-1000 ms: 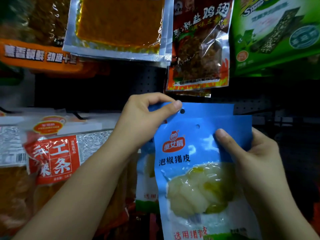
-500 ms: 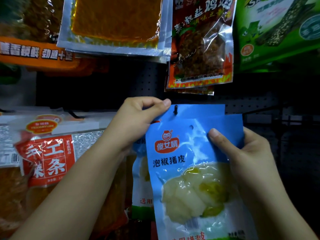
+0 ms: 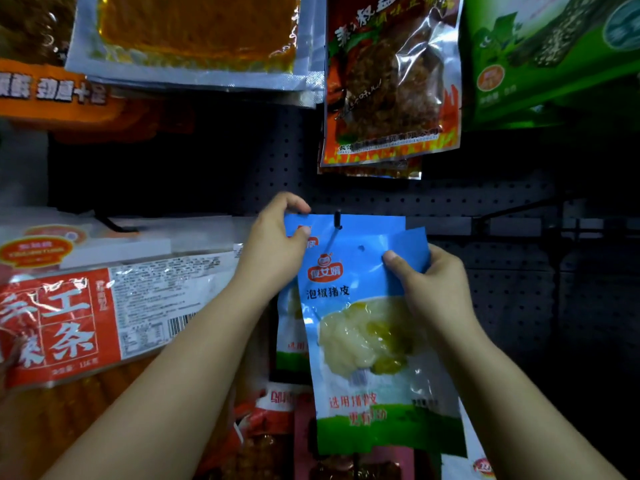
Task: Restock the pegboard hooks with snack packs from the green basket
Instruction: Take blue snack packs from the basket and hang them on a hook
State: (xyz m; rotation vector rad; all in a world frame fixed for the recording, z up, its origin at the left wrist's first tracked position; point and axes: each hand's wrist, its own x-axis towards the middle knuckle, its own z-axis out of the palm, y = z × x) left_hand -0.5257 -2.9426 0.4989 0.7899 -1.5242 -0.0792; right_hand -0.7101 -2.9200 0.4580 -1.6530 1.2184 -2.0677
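A blue snack pack (image 3: 363, 341) with pale pickled pieces in its window hangs in front of me, its punch hole just below and right of the hook tip. My right hand (image 3: 429, 289) pinches its top right corner, thumb on the front. Behind it a second blue pack (image 3: 367, 225) sits on the black hook (image 3: 337, 218), which pokes through its hole. My left hand (image 3: 273, 247) pinches that rear pack's top left corner. The green basket is not in view.
The dark pegboard (image 3: 242, 168) fills the background. A red chicken-snack pack (image 3: 391, 81) hangs above, green packs (image 3: 554, 53) at upper right, an orange-filled clear pack (image 3: 194, 36) at upper left. Red-and-white packs (image 3: 86, 317) hang at left. More red packs (image 3: 277, 427) hang below.
The hook now pokes through the rear blue pack's hole. My left hand has shifted left along that pack's top edge, and the front pack has tilted slightly in my right hand.
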